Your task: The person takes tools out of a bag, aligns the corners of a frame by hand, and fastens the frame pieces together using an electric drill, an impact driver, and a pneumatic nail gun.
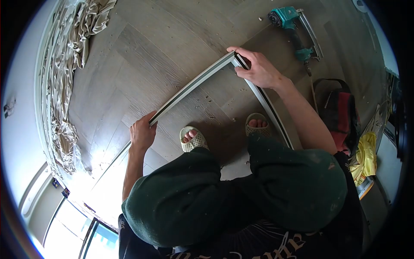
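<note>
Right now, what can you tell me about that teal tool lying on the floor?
The teal tool looks like a pneumatic nail gun: teal body with a dark round cap, a dark handle and a long metal magazine alongside. It lies on its side on the grey wood-look floor, beyond the right hand, touched by nothing.

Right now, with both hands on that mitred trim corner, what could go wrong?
1. The right hand alone pins the corner joint; the two trim strips could slip apart.
2. The left hand grips the long strip's edge, so it may flex or twist.
3. The nail gun lies out of easy reach.
</note>
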### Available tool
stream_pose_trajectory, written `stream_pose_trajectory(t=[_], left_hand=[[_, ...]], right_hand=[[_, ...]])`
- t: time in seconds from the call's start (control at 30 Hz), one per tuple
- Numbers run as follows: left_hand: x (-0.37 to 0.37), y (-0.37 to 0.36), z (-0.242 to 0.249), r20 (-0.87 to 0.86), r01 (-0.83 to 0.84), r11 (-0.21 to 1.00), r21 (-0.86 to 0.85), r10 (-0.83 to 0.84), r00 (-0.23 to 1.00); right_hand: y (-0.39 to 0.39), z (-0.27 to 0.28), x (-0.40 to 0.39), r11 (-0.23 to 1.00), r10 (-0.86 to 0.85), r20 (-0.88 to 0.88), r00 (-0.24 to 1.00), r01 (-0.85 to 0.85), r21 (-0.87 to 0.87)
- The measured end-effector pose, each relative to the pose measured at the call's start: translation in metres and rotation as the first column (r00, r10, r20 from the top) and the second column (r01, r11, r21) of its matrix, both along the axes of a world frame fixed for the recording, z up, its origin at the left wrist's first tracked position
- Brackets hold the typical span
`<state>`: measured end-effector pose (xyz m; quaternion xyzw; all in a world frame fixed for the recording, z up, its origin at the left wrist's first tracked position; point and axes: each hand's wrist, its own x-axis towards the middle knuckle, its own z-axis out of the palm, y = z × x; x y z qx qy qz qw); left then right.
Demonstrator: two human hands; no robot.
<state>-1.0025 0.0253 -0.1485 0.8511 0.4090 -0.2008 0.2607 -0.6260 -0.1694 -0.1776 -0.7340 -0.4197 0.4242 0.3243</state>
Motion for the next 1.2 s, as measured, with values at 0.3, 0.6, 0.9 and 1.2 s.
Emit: stream_pose_trajectory(t=[0.3,0.6,0.9,1.2], left_hand=[[0.113,-0.012,-0.006,0.201,0.238,0.966,-0.098,-0.215,0.956],[0.238,-0.036,-0.019,0.209,0.305,0.929,-0.211,-0.262,0.942],[0.234,-0.035,-0.021,0.176,0.258,0.948,-0.187,-0.226,0.958],[0.131,-0.017,-0.010,0.024,0.103,0.981,-0.166,-0.100,0.995]], right_hand=[[-0.001,-0.008,-0.004,0.998,-0.049,0.025,0.998,0.048,0.026],[-0.002,-0.017,-0.015,0.970,-0.167,-0.048,0.985,0.173,0.173],[0.015,-0.019,-0.014,0.946,-0.082,0.143,0.986,0.032,0.323],[0.017,-0.020,-0.008,0.987,-0.095,-0.054,0.994,0.101,0.123]])
